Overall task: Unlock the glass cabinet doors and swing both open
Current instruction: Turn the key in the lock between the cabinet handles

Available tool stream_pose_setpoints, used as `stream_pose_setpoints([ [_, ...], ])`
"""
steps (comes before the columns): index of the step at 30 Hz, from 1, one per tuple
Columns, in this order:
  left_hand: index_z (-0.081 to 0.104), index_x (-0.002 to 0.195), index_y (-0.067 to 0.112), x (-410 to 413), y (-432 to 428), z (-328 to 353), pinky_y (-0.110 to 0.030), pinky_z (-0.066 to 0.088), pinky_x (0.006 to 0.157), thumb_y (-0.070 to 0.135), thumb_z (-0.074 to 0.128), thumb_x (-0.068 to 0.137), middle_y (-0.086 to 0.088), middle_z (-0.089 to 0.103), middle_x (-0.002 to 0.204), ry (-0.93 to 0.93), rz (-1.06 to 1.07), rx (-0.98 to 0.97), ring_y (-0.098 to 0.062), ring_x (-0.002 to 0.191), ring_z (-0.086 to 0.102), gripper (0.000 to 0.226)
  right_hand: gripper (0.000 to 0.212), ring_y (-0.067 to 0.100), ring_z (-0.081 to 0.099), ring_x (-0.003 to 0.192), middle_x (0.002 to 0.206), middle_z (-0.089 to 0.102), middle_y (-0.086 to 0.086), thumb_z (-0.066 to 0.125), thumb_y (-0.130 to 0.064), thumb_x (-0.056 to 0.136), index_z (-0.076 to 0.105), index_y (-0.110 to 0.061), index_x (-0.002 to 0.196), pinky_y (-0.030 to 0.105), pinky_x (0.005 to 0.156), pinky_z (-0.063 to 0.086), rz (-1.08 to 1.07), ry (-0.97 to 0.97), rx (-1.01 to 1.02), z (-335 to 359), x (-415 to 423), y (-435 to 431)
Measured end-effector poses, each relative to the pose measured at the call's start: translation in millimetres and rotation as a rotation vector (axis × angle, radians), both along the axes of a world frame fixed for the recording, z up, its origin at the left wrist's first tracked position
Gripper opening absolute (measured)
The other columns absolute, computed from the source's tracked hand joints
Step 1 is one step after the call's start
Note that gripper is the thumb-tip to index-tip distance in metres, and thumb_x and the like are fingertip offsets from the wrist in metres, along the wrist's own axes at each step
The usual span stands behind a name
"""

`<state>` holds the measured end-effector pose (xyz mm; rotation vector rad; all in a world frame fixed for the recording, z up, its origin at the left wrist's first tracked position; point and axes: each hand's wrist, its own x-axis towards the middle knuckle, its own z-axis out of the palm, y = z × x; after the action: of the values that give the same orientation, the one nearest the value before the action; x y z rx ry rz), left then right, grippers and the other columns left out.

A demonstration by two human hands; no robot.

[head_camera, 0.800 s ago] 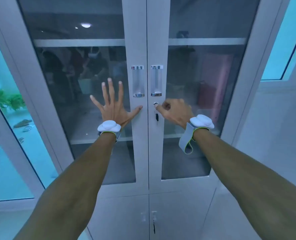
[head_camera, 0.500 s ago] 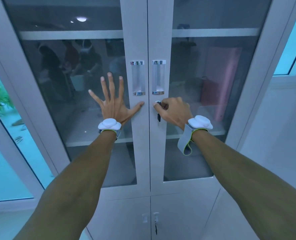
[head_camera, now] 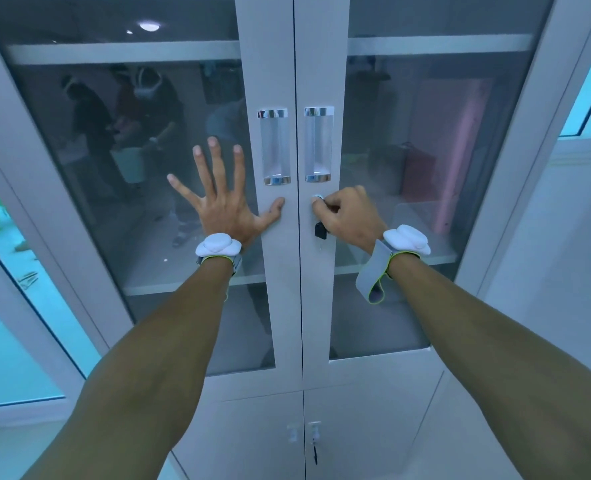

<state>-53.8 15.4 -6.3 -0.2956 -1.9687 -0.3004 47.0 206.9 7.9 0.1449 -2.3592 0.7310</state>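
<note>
— Turquoise-lit windows flank a pale cabinet; both glass doors (head_camera: pixel 190 168) sit closed at centre frame.

— And the lock?

— Right hand (head_camera: pixel 351 220) pinches the key (head_camera: pixel 320 231) just below the right handle (head_camera: pixel 318 144), a black fob dangling. Left hand (head_camera: pixel 223 209), fingers spread, presses flat on the left door. I'd keep that brace and turn the key fully before pulling.

— Any writing?

— None readable.

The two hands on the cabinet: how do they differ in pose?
The left hand lies flat and spread on the left door, thumb near the seam; the right hand is curled at the lock on the right door, above a dangling key. Both wear white wrist devices.
</note>
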Motion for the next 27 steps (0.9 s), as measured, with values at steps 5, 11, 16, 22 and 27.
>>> stream_pose_setpoints([
  [5,0.023,0.149,0.019,3,0,1,-0.080,0.008,0.103,0.086,0.037,0.071,-0.020,0.031,0.153,0.015,0.007,0.002,-0.042,0.142,0.024,0.104,0.046,0.025,0.064,0.044,0.051,0.067,0.013,0.046,-0.025,0.093,0.059,-0.007,0.054,0.021,0.037,0.042,0.192,-0.268,-0.494,0,-3,-6],
  [11,0.023,0.149,0.019,4,0,1,-0.080,0.010,0.104,0.085,0.037,0.071,-0.019,0.031,0.153,0.023,0.011,0.000,-0.042,0.142,0.024,0.103,0.040,0.022,0.072,0.060,0.058,0.071,0.004,0.034,-0.026,0.096,0.062,-0.012,0.072,0.018,0.040,0.048,0.460,-0.584,-1.092,-5,-1,-6],
  [16,0.023,0.148,0.018,4,-1,0,-0.080,0.010,0.103,0.085,0.037,0.072,-0.020,0.032,0.153,0.021,0.010,0.002,-0.042,0.142,0.026,0.102,0.042,0.023,0.071,0.056,0.055,0.071,0.005,0.042,-0.031,0.090,0.067,-0.014,0.062,0.021,0.046,0.051,0.258,-0.538,-0.899,-3,-3,-6],
  [22,0.025,0.148,0.018,6,0,1,-0.080,0.010,0.103,0.084,0.036,0.073,-0.020,0.031,0.153,0.011,0.007,0.000,-0.043,0.142,0.026,0.101,0.056,0.029,0.052,0.045,0.043,0.056,0.016,0.044,-0.044,0.083,0.058,-0.001,0.050,0.031,0.056,0.046,-0.279,-0.038,-0.482,-6,2,0],
  [27,0.025,0.148,0.017,6,-1,1,-0.081,0.012,0.103,0.084,0.036,0.073,-0.020,0.032,0.153,0.005,0.009,0.002,-0.043,0.141,0.027,0.101,0.042,0.013,0.028,0.046,0.044,0.035,-0.004,0.057,-0.020,0.088,0.040,-0.008,0.051,0.028,0.048,0.028,-0.169,0.333,-0.344,24,5,-11],
])
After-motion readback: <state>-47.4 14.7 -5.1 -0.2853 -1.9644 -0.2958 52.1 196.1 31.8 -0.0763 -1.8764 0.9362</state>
